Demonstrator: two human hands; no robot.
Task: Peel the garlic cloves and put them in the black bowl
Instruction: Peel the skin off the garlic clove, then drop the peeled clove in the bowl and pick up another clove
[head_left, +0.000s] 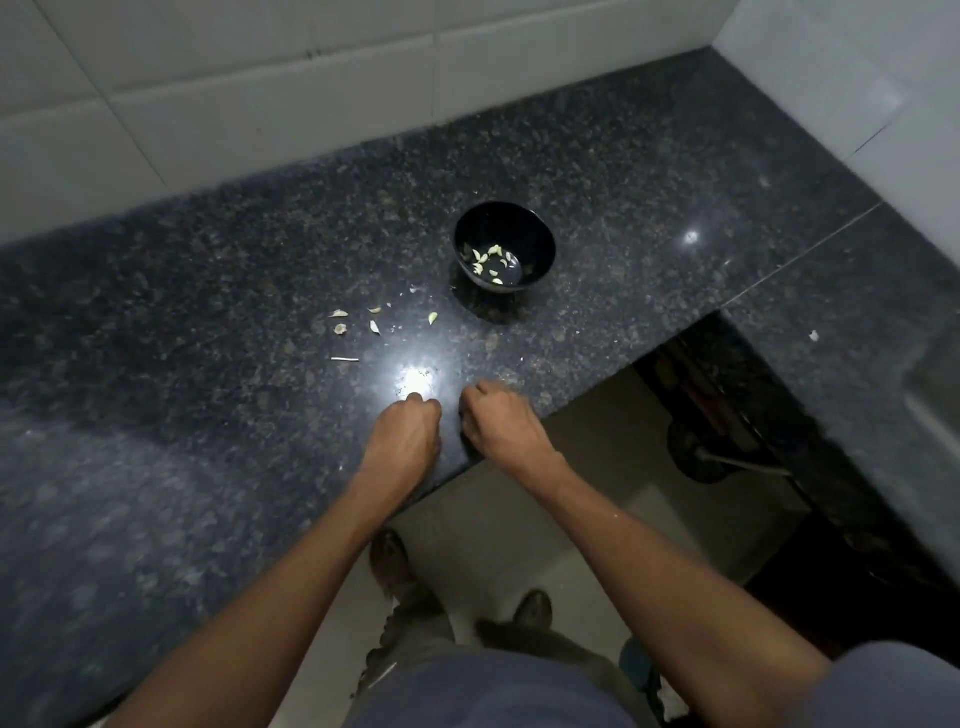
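A black bowl (540, 228) stands on the dark granite counter (208, 291) and holds several pale garlic cloves (491, 257). To the left of the bowl, several loose cloves and bits of peel (375, 326) lie on the counter, with a thin pale stem piece (345, 359) nearer to me. My left hand (408, 436) and my right hand (501, 421) rest close together at the counter's front edge, a small gap between them. Both have their fingers curled down and under. Whatever is inside the fingers is hidden.
White tiled walls (260, 104) close off the counter at the back and right. The counter turns an inner corner to the right of my hands, with floor (597, 441) and my feet below. A bright glare spot (413, 376) sits just beyond my left hand.
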